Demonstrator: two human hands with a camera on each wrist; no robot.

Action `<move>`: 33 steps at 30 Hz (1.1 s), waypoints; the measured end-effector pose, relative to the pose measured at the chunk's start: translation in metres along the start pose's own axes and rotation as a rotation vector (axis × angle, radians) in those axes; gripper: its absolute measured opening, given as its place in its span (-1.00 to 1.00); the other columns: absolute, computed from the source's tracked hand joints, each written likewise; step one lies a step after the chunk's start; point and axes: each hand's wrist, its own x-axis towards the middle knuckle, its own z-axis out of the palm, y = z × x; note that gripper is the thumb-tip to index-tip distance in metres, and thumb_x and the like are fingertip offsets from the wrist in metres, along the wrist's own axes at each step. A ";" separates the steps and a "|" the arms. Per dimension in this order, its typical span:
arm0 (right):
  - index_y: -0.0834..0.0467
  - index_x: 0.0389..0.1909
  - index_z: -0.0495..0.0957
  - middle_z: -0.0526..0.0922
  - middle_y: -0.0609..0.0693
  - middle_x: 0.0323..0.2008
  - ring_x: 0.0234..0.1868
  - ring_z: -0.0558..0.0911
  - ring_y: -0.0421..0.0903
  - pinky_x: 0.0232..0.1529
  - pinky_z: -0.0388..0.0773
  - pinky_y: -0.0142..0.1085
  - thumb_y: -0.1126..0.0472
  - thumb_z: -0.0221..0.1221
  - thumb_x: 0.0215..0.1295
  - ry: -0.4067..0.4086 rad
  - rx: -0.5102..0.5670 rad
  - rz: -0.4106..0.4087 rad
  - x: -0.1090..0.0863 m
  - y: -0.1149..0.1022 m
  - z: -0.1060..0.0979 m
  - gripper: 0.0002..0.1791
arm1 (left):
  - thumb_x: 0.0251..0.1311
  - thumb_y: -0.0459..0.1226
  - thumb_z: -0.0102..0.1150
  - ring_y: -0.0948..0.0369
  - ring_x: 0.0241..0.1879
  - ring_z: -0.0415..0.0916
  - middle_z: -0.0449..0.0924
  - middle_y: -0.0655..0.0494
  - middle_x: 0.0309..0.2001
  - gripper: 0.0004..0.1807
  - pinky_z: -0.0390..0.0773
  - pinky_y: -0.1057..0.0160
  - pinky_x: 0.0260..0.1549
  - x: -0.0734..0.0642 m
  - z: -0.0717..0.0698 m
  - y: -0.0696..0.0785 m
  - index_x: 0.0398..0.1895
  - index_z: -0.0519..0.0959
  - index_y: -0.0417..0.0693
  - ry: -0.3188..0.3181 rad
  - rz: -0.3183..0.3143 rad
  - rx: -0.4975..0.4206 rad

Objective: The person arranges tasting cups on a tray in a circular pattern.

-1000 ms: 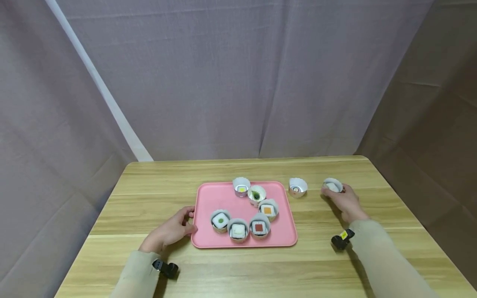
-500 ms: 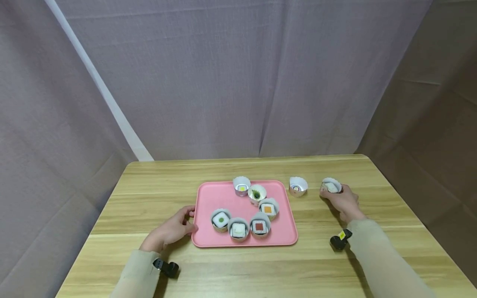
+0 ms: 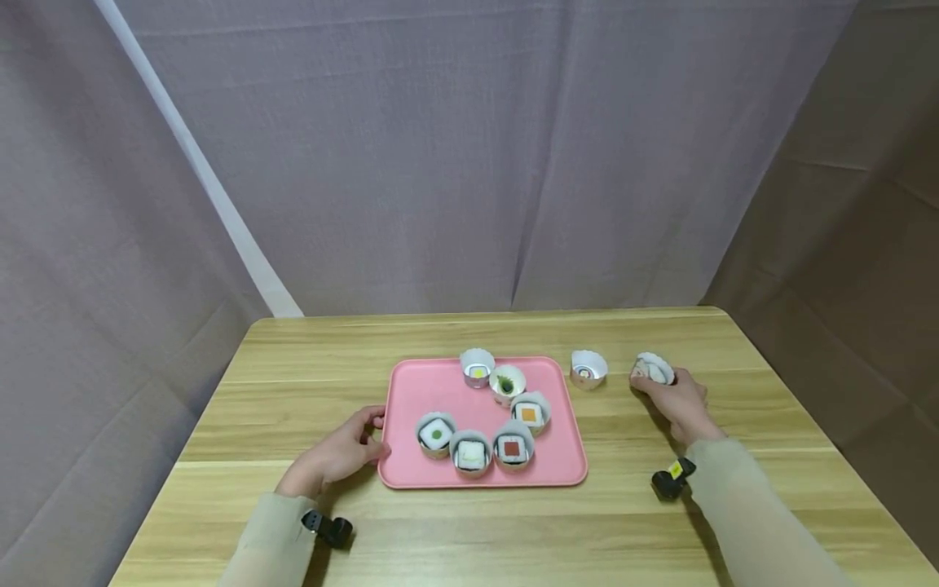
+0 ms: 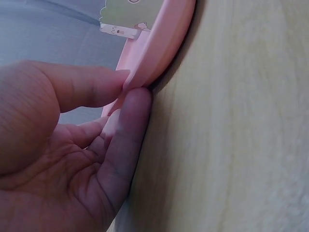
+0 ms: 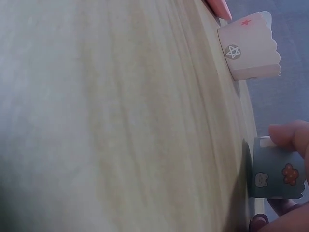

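At the table's right, my right hand (image 3: pixel 678 402) grips a scalloped paper baking cup (image 3: pixel 655 368) by its sides. Something whitish shows inside it. In the right wrist view this cup (image 5: pixel 275 176) is grey-blue with a red flower and a small animal face, its base close to the tabletop. My left hand (image 3: pixel 339 453) pinches the left rim of a pink tray (image 3: pixel 399 473) between thumb and finger, as the left wrist view shows at the tray's edge (image 4: pixel 161 46). On the tray stand several baking cups, among them one (image 3: pixel 513 445) with a sushi-like piece with a red centre.
Between the tray and my right hand stands another baking cup (image 3: pixel 588 370), pale pink outside. The wooden table (image 3: pixel 469 530) ends in front of a grey curtain (image 3: pixel 411 163), with more curtain on both sides.
My right hand has shifted slightly left with the baking cup in its grip. The left hand and the tray have stayed in place.
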 end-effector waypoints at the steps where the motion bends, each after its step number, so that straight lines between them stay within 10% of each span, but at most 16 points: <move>1: 0.38 0.42 -0.03 -0.16 0.44 0.30 0.24 0.02 0.27 0.13 0.25 0.04 -0.23 0.19 0.21 0.005 0.002 0.001 -0.001 0.000 0.000 0.04 | 0.17 -0.40 0.23 0.08 -0.14 0.24 0.36 0.00 0.02 -0.35 0.27 0.13 -0.21 0.000 0.000 0.001 0.36 0.30 -0.11 -0.002 0.002 -0.003; 15: 0.47 0.36 0.05 0.16 0.36 0.31 0.17 0.28 0.11 0.09 0.34 -0.11 -0.25 0.16 0.24 -0.049 0.052 -0.005 -0.006 -0.001 -0.007 0.02 | 0.15 -0.53 0.16 0.09 -0.26 0.42 0.43 -0.13 -0.01 -0.40 0.59 0.15 -0.29 0.001 0.000 0.007 0.31 0.34 -0.28 0.010 0.035 -0.084; 24: 0.44 0.31 0.13 0.27 0.36 0.22 0.16 0.32 0.16 0.12 0.32 0.01 -0.30 0.14 0.23 -0.023 0.007 -0.132 -0.032 -0.035 -0.009 -0.01 | 0.11 -0.58 0.15 0.09 -0.26 0.51 0.51 -0.14 -0.10 -0.46 0.60 0.18 -0.31 -0.001 0.004 0.010 0.23 0.42 -0.35 0.080 0.017 -0.096; 33: 0.40 0.17 0.27 0.45 0.24 0.02 -0.06 0.46 -0.05 -0.17 0.48 -0.44 -0.10 0.25 0.25 -0.022 0.058 -0.322 -0.058 -0.077 0.024 -0.25 | 0.08 -0.59 0.17 0.09 -0.26 0.54 0.51 -0.17 -0.09 -0.45 0.60 0.20 -0.30 0.000 0.006 0.008 0.22 0.42 -0.36 0.112 0.023 -0.105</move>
